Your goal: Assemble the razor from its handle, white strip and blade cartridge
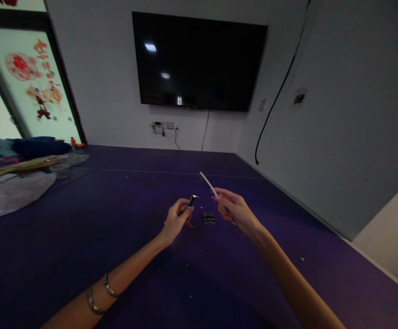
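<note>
- Above the purple surface (127, 278), near the middle of the view, the left hand (175, 221) pinches a small dark piece (192, 201) between thumb and fingers, its shiny end jutting out beyond them.
- Just to the right, the right hand (235, 209) pinches a white stick (207, 181), probably a toothbrush by its shape; it slants up and leftward out of the grip, its far end free.
- Stick and piece are apart, with a narrow gap between the two hands. Whether the far end bears bristles is too small to tell for sure.
- The left pinch seems well placed: the shiny end stands clear of the fingertips, so the stick could reach it without meeting skin. A firm grip matters, since so small a piece could easily twist.
- The stick's long free end would favour light, short strokes; gripping nearer that end should give finer control, and bracing the two hands together would take out wobble.
- Turning the shiny end squarely to the stick's working side would likely help more than pressing harder.
- Between the hands, the dark block (209, 218) lies on the surface, touched by neither; care is needed not to knock it.
- White specks (302, 259) dot the surface, so a small part set down there might be overlooked.
</note>
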A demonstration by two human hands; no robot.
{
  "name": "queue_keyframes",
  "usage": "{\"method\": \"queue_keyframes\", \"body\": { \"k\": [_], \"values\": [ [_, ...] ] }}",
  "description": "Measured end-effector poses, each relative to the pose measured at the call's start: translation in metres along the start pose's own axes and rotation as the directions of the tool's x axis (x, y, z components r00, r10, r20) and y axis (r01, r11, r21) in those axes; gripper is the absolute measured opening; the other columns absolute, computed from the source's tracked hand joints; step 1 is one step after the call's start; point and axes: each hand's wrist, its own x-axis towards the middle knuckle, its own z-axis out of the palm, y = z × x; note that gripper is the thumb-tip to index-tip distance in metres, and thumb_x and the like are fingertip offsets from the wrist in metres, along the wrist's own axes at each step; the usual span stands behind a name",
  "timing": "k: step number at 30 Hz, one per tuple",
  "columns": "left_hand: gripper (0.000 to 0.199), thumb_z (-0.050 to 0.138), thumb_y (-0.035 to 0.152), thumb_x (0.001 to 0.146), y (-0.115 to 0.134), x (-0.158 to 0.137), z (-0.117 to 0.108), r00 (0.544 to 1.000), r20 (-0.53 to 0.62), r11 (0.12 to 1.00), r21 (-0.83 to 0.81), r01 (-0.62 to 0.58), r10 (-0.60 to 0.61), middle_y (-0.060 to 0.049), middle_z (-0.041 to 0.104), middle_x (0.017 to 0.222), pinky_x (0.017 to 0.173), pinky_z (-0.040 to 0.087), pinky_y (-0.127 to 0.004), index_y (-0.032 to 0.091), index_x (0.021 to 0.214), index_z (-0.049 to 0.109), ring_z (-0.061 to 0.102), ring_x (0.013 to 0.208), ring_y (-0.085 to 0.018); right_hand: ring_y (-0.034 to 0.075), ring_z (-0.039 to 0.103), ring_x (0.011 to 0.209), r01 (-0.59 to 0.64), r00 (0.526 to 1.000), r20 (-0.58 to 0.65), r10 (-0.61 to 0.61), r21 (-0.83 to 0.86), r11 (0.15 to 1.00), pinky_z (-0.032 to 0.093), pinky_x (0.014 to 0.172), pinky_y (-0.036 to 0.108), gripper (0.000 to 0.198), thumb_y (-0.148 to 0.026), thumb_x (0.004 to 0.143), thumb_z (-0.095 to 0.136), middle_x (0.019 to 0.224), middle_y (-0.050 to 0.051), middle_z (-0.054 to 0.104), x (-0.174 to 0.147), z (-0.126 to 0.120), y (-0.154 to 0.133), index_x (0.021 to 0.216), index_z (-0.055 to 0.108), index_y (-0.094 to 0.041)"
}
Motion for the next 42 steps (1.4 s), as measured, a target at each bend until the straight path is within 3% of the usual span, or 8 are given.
{"method": "queue_keyframes", "body": {
  "k": [5,10,19,36,42],
  "values": [
    [0.038,0.055,0.048,0.074,-0.002,0.002,-0.002,0.997,-0.035,0.997,-0.024,0.072,-0.072,0.006,0.042,0.054,0.035,0.031,-0.016,0.014,0.09,0.059,0.038,0.04,-0.005,0.001,0.031,0.039,-0.167,0.986,0.05,0.159,0.288,0.943,0.014,0.033,0.014,0.034,-0.034,0.073,0.064,0.068,-0.002,0.054,-0.01,0.016,0.01,0.103,0.06,-0.02],
    [0.042,0.051,0.052,0.075,-0.005,0.003,-0.002,0.994,-0.064,0.996,-0.034,0.081,-0.083,0.003,0.046,0.06,0.036,0.032,-0.015,0.013,0.087,0.062,0.039,0.042,-0.004,0.001,0.03,0.039,-0.229,0.973,0.063,0.223,0.419,0.879,0.013,0.034,0.013,0.043,-0.03,0.074,0.062,0.066,-0.003,0.054,-0.024,0.025,0.025,0.116,0.052,-0.024],
    [0.039,0.05,0.051,0.077,-0.008,0.003,0.002,1.0,-0.006,1.0,-0.024,0.017,-0.017,0.005,0.041,0.059,0.037,0.036,-0.016,0.014,0.088,0.058,0.038,0.045,-0.005,0.002,0.03,0.039,-0.227,0.953,-0.065,0.297,0.497,0.837,0.014,0.035,0.014,0.05,-0.033,0.074,0.062,0.063,-0.005,0.049,-0.061,0.053,0.037,0.121,0.049,-0.027],
    [0.03,0.049,0.044,0.08,-0.012,-0.003,0.008,0.998,0.057,0.998,0.052,-0.034,0.031,0.006,0.043,0.059,0.036,0.034,-0.015,0.016,0.089,0.052,0.04,0.043,-0.005,0.002,0.031,0.04,-0.142,0.944,-0.183,0.273,0.523,0.84,0.015,0.036,0.015,0.049,-0.031,0.07,0.066,0.063,-0.005,0.049,-0.066,0.057,0.039,0.117,0.053,-0.028],
    [0.026,0.051,0.042,0.079,-0.013,-0.005,0.008,0.996,0.076,0.997,0.059,-0.052,0.048,0.006,0.044,0.059,0.036,0.032,-0.016,0.016,0.084,0.049,0.039,0.041,-0.004,0.002,0.031,0.039,-0.167,0.923,-0.202,0.327,0.555,0.815,0.014,0.036,0.015,0.053,-0.032,0.067,0.067,0.061,-0.005,0.05,-0.072,0.066,0.042,0.118,0.052,-0.029]
  ]
}}
